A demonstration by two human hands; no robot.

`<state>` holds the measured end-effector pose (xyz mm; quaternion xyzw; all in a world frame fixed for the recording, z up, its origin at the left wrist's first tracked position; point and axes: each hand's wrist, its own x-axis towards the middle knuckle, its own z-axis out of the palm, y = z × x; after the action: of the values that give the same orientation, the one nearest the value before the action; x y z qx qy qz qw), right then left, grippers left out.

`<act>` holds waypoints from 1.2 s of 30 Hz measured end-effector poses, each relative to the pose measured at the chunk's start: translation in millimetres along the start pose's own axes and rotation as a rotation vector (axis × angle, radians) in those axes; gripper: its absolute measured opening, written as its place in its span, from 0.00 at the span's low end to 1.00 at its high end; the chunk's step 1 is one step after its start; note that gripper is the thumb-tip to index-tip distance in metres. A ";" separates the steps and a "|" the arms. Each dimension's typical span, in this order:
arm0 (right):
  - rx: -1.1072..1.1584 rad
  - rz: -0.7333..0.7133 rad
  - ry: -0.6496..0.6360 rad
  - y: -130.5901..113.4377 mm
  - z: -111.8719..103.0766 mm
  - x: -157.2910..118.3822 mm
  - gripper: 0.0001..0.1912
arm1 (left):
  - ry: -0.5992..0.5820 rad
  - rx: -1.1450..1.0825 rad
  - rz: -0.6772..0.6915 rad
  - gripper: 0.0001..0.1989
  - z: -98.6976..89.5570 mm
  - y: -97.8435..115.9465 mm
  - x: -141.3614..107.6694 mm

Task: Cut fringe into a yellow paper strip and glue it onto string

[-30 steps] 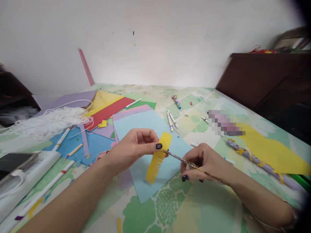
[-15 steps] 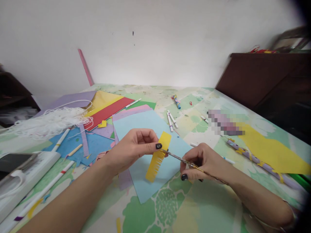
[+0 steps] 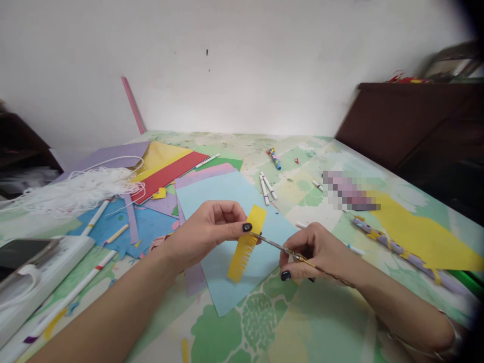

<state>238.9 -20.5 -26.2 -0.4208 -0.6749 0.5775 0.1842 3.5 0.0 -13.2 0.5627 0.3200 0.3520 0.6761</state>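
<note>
Between the thumb and fingers of my left hand (image 3: 214, 227) is a strip of yellow paper (image 3: 242, 257), its lower right edge cut into a row of thin fringes. My right hand (image 3: 312, 254) is closed around a pair of scissors (image 3: 278, 246), whose blades point left and meet the strip's right edge just below my left thumb. The blades look closed or nearly so. Below both hands lies a light blue sheet of paper (image 3: 223, 297), tilted on the patterned tablecloth.
Left are a white string bundle (image 3: 86, 186), a red sheet (image 3: 170, 176), blue paper (image 3: 147, 222) and a white power strip (image 3: 56, 282). White markers (image 3: 268, 186) lie behind my hands. Rightward are a yellow sheet (image 3: 423, 232) and a purple decorated stick (image 3: 401, 254).
Very little differs. The strip's lower end has shifted slightly, and my right thumb has moved a touch left on the scissors.
</note>
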 end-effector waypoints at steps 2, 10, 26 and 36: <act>-0.014 0.001 0.005 0.2 -0.1 0.2 0.13 | -0.008 -0.007 0.001 0.05 -0.2 -0.1 0.4; -0.008 0.006 0.003 -0.9 0.2 0.4 0.14 | -0.023 -0.036 0.000 0.05 -0.5 -0.2 0.3; -0.003 0.018 -0.003 0.7 -1.3 0.6 0.15 | -0.011 -0.014 -0.018 0.06 -1.2 -0.5 -0.3; -0.004 0.031 -0.016 0.5 -1.0 0.4 0.18 | -0.004 -0.009 -0.020 0.06 -0.2 0.8 -0.5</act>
<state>239.5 -19.5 -26.5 -0.4270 -0.6710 0.5821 0.1692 2.9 -0.2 -12.4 0.5569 0.3227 0.3457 0.6828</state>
